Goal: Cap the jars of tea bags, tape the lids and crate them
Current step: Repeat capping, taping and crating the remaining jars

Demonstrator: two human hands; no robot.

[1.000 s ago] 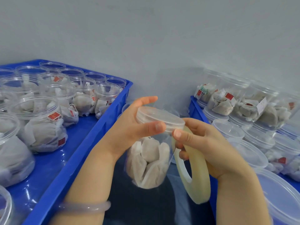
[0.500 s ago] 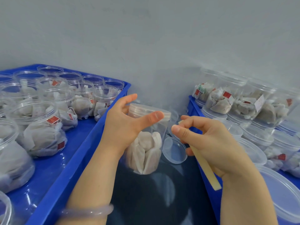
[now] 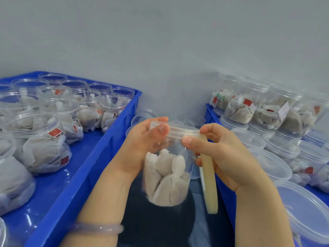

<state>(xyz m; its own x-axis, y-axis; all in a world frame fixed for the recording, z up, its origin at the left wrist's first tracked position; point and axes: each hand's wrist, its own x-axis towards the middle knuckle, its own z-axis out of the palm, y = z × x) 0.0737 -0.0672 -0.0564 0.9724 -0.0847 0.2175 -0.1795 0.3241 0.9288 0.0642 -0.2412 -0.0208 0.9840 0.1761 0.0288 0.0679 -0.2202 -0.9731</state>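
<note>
Clear jar (image 3: 167, 168) of tea bags (image 3: 165, 177), now lidded, gripped in left hand (image 3: 142, 145) between the blue crates (image 3: 99, 157); tape roll (image 3: 209, 177), pinched in right hand (image 3: 220, 154), newly touching lid (image 3: 179, 130), ready for taping.

Left blue crate (image 3: 92, 168): cut off by left and lower frame edges. Tape roll (image 3: 209, 177): upper part hidden behind right hand (image 3: 224, 154). Large lid (image 3: 308, 213), lower right: cut by frame edge. Label print on far-right jars (image 3: 267, 111): too small to read.
</note>
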